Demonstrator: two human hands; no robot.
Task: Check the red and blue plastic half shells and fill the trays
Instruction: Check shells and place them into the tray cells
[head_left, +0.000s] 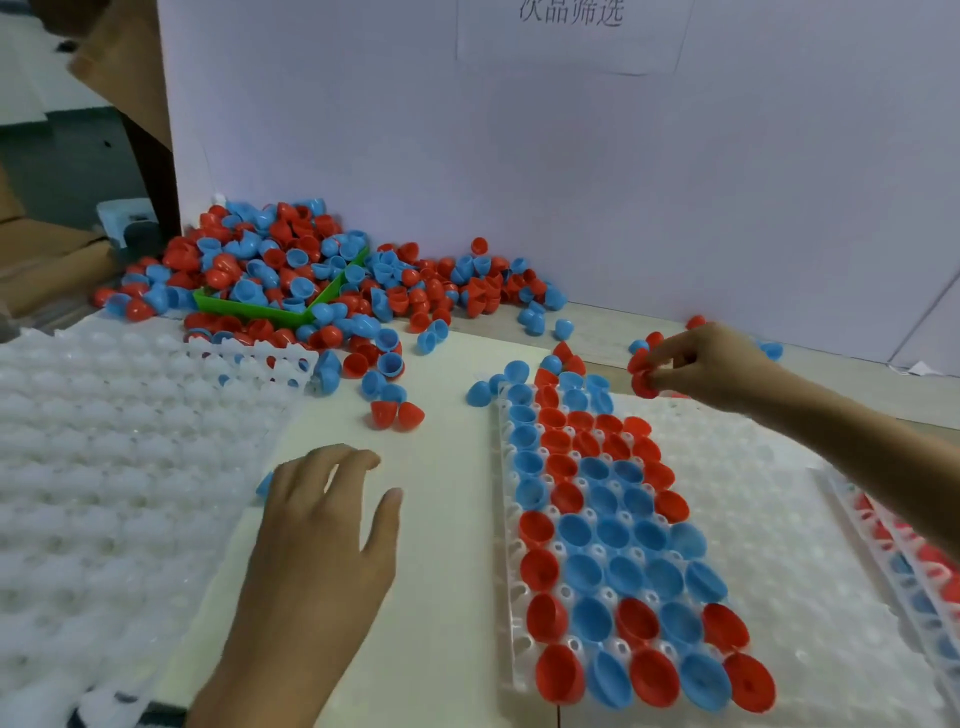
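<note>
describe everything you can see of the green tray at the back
The green tray is a shallow, bright green bin that looks like plastic. Only its near rim and one slanted side edge show. It sits at the back left of the table against the white wall, nearly buried under a heap of red and blue half shells that fill it and spill around it. Loose shells touch it on all visible sides. Neither of the hands touches it.

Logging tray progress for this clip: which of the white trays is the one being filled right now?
The tray on the right, under the right hand: its left columns hold red and blue shells. The left tray shows bare pockets.
</note>
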